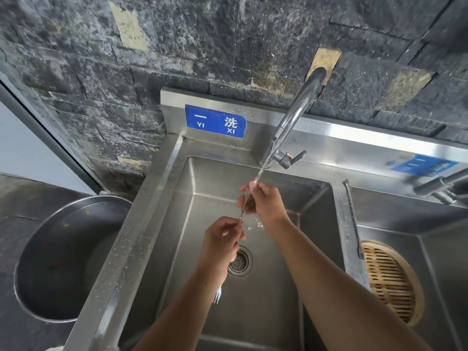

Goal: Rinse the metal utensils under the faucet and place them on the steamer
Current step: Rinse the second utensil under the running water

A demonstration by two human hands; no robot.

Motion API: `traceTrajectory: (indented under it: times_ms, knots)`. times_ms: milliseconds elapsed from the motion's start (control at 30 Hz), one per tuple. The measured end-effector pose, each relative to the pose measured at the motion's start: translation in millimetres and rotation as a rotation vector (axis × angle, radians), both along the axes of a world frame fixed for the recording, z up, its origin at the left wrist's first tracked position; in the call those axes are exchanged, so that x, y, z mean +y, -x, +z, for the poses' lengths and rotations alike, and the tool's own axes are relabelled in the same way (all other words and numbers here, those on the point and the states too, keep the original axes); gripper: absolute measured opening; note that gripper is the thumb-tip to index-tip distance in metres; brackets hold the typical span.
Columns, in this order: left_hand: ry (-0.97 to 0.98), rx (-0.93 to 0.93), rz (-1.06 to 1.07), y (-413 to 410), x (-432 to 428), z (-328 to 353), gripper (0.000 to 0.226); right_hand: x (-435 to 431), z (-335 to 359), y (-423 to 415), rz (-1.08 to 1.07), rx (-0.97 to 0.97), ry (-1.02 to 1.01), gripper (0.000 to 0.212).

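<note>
- Over the left sink basin (266,300), I am watching a person's two bare hands working a slim metal utensil (241,214) under running water.
- The right grip (263,201) is curling round the utensil's upper end, right where the stream (260,173) from the curved faucet (296,115) is landing. The fingers are hiding that end, so I cannot tell what kind of head it has.
- The left grip (224,239) is pinching the utensil's lower end between thumb and fingertips, just above the drain strainer (239,260).
- Droplets are scattering in the air beside the right wrist.
- The tines of a near fork (217,296) are showing below the left forearm. I cannot tell whether it is lying on the basin floor or hanging from the left hand.
- A long-handled fork (353,219) is lying lengthwise on the steel divider (340,224) between the two basins, its tines pointing toward me and ending just beside the steamer's rim.
- The round bamboo steamer (390,282) is sitting in the right basin (430,249).
- A large round metal pan (63,257) is sitting left of the sink, a blue sign (215,120) is showing on the backsplash, and a second tap (440,186) is reaching in from the right edge.
</note>
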State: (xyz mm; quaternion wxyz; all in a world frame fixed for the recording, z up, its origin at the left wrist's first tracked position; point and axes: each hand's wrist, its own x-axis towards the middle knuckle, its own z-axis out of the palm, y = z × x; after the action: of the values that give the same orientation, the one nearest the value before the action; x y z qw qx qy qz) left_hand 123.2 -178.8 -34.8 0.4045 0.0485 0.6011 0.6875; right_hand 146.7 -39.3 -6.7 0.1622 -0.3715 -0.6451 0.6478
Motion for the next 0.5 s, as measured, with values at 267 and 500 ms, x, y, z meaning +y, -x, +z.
traceTrajectory:
  times_ms: [267,500]
  knots:
    - [0.010,0.005,-0.009,9.2,13.3,5.8,0.014,5.7,10.4,-0.4,0.061,0.043,-0.013,0.012]
    - [0.014,0.083,-0.095,20.6,46.0,29.2,0.013,19.9,23.4,8.0,-0.106,0.031,-0.021,0.022]
